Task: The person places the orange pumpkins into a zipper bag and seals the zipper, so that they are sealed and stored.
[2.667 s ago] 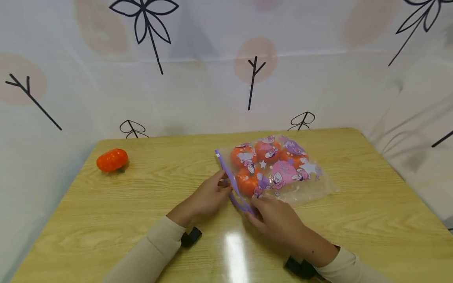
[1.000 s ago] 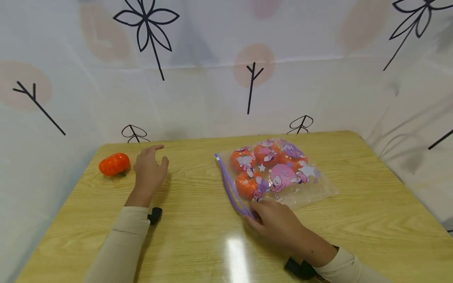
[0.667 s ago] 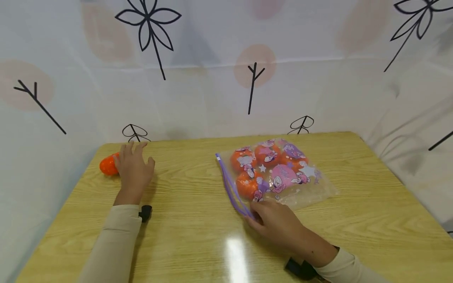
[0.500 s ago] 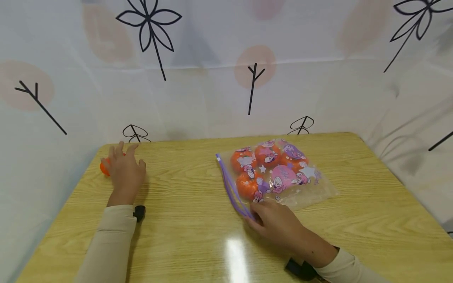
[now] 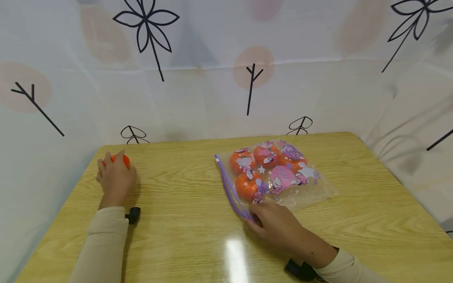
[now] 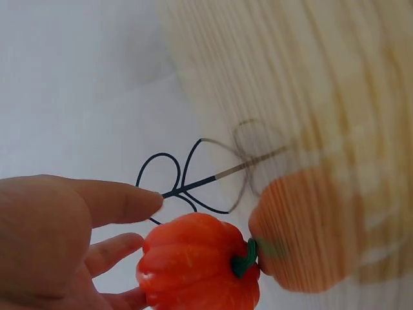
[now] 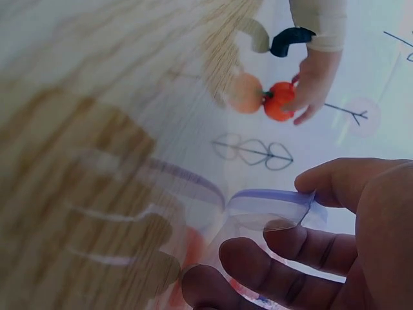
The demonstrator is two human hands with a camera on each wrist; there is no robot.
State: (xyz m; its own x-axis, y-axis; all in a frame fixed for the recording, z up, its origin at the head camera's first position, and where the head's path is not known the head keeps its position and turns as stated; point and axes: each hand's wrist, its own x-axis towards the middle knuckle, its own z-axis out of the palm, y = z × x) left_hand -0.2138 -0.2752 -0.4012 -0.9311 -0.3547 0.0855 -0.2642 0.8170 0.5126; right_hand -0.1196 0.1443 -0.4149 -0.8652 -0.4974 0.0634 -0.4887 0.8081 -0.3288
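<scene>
At the table's far left, a small orange-red toy pumpkin (image 6: 193, 261) with a green stem lies on its side. My left hand (image 5: 115, 179) is over it, fingers spread about its far side. In the left wrist view the thumb is straight and apart from the pumpkin, while fingertips are right at its skin. My right hand (image 5: 277, 226) pinches the near corner of a clear zip bag (image 5: 316, 192) between thumb and fingers, at its purple zip edge (image 7: 271, 196). Several orange-red pumpkins (image 5: 246, 186) lie inside the bag, under pink and purple cartoon prints. The bag's mouth gapes slightly.
The light wood-grain table (image 5: 177, 196) is glossy and mirrors the pumpkin and hands. A white cloth (image 5: 198, 98) with black plant drawings and pink spots hangs behind it. Black camera mounts (image 5: 133, 215) sit at both wrists.
My left hand has left the bag's edge and moved left across the table to the loose pumpkin, coming down over it. The right hand stays at the bag's corner.
</scene>
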